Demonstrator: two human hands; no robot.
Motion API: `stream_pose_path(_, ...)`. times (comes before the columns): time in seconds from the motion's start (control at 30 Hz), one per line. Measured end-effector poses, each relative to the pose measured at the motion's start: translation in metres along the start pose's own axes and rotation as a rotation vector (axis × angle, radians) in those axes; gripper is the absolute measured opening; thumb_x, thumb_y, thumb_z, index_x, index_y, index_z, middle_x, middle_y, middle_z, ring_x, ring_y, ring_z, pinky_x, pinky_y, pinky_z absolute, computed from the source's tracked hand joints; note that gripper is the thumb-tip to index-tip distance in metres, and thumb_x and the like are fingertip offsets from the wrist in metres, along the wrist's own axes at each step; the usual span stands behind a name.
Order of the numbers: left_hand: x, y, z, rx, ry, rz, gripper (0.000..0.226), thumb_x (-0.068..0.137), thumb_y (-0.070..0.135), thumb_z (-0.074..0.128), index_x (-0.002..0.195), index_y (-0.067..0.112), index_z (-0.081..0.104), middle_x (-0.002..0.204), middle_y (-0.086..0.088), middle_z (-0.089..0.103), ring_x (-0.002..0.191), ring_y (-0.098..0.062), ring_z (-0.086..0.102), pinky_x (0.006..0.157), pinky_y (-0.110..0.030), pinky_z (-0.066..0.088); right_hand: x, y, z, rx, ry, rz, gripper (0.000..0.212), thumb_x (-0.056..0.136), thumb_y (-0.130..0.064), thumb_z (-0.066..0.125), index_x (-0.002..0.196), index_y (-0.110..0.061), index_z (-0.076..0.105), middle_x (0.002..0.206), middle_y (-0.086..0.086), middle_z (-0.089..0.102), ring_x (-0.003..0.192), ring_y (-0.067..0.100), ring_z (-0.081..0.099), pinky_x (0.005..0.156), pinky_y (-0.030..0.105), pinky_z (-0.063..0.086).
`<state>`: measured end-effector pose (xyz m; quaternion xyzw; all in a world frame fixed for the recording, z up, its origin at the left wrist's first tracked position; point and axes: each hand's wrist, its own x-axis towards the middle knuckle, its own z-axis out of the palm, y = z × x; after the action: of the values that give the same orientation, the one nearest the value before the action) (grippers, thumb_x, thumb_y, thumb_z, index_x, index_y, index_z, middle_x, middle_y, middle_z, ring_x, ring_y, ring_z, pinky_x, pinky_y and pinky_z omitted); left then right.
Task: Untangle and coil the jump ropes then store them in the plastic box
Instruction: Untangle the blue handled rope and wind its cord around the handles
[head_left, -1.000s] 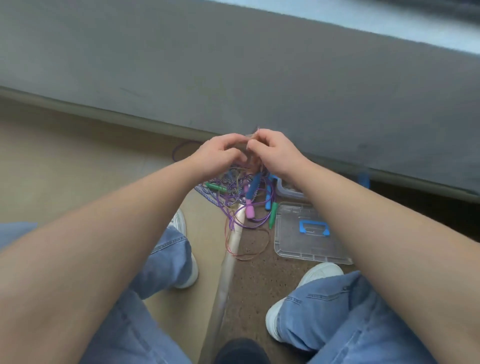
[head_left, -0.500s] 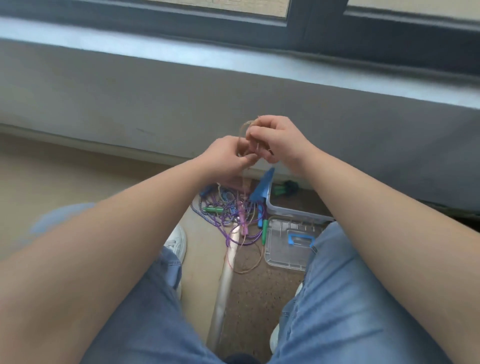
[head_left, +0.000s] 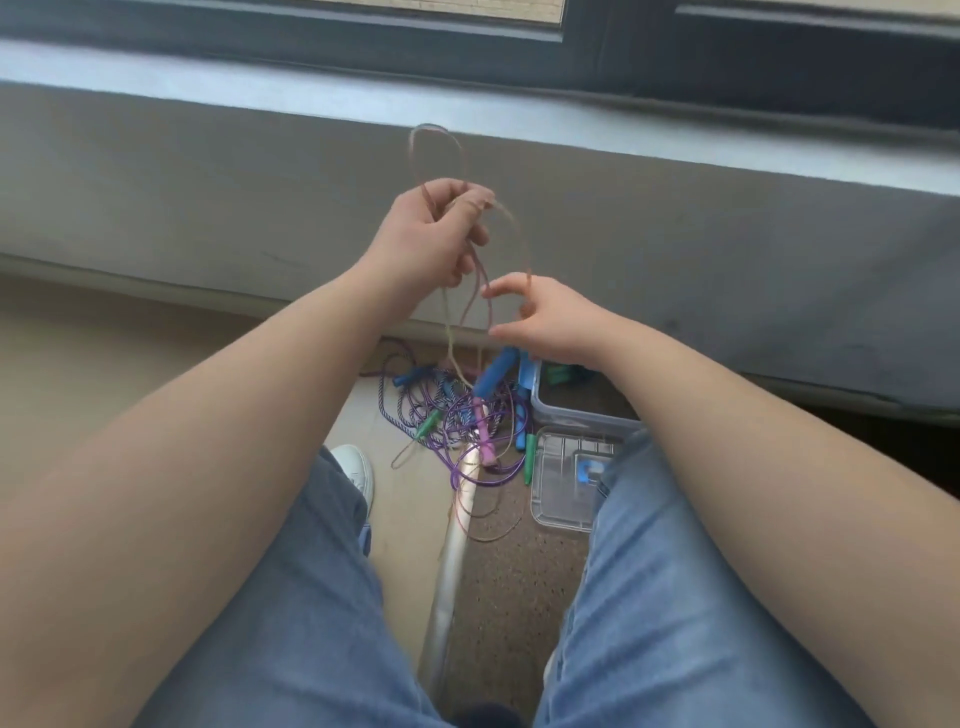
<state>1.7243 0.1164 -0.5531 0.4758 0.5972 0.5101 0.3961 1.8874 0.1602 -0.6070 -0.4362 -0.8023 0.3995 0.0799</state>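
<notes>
Coiling one rope clear of the tangle — step under way.
Left hand (head_left: 434, 234) grips loops of the pinkish rope (head_left: 511, 228); right hand (head_left: 545, 322), just below, pinches a strand — feed even loops, keep slack untwisted.

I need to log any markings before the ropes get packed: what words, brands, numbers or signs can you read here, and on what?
None can be read.
Rope handles in the tangled jump ropes: plain colours, no print visible.
Plastic box and its clear lid: no label legible.
Thin rope held by left hand and right hand: unmarked.
</notes>
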Motion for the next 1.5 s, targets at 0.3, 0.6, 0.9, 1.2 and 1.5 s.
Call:
stream_pose_path(0.3, 0.003, -0.008, -0.010, 0.052, -0.110, -0.057, 0.016, 0.091, 0.017, 0.068, 0.105, 0.026, 0.069, 0.086, 0.006, 0.068, 0.072, -0.008, 0.064, 0.059, -0.024, 0.047, -0.001, -0.001, 0.014, 0.054, -0.062, 0.111, 0.031, 0.093, -0.006, 0.043, 0.093, -0.024, 0.068, 0.083, -0.003, 0.064, 0.064, 0.018, 0.059, 0.058, 0.031, 0.053)
stream_pose_path(0.6, 0.013, -0.006, -0.027, 0.009, -0.079, -0.321, 0.022, 0.098, 0.036, 0.056, 0.107, 0.022, 0.070, 0.096, 0.001, 0.063, 0.060, -0.007, 0.047, 0.052, -0.020, 0.034, -0.005, 0.005, -0.007, 0.008, 0.011, 0.200, 0.031, 0.091, -0.009, 0.042, 0.084, -0.024, 0.069, 0.065, -0.008, 0.053, 0.057, 0.009, 0.045, 0.051, 0.024, 0.034)
stream_pose_path(0.9, 0.013, -0.010, -0.040, 0.327, -0.182, -0.190, 0.019, 0.094, 0.031, 0.060, 0.110, 0.031, 0.069, 0.099, 0.004, 0.069, 0.074, -0.012, 0.053, 0.064, -0.027, 0.043, 0.013, 0.009, -0.014, 0.168, 0.210, 0.184, 0.020, 0.097, -0.027, 0.053, 0.097, -0.024, 0.073, 0.072, -0.008, 0.055, 0.066, 0.014, 0.049, 0.058, 0.028, 0.042)
stream_pose_path(1.2, 0.016, -0.014, -0.044, 0.450, -0.208, -0.129, 0.041, 0.086, 0.003, 0.053, 0.112, 0.028, 0.072, 0.105, 0.007, 0.073, 0.083, 0.006, 0.066, 0.068, -0.017, 0.046, 0.018, 0.005, -0.009, 0.252, 0.143, 0.155, 0.016, 0.091, -0.014, 0.058, 0.089, -0.021, 0.073, 0.074, -0.003, 0.059, 0.060, 0.015, 0.050, 0.054, 0.028, 0.046)
stream_pose_path(1.5, 0.014, -0.012, -0.039, 0.360, -0.180, -0.055, 0.026, 0.083, 0.006, 0.069, 0.102, 0.023, 0.074, 0.091, 0.004, 0.078, 0.082, -0.007, 0.069, 0.066, -0.022, 0.051, 0.029, -0.014, 0.016, 0.213, -0.028, 0.001, 0.025, 0.096, -0.013, 0.052, 0.103, -0.025, 0.072, 0.126, 0.001, 0.059, 0.119, 0.023, 0.056, 0.088, 0.023, 0.048)
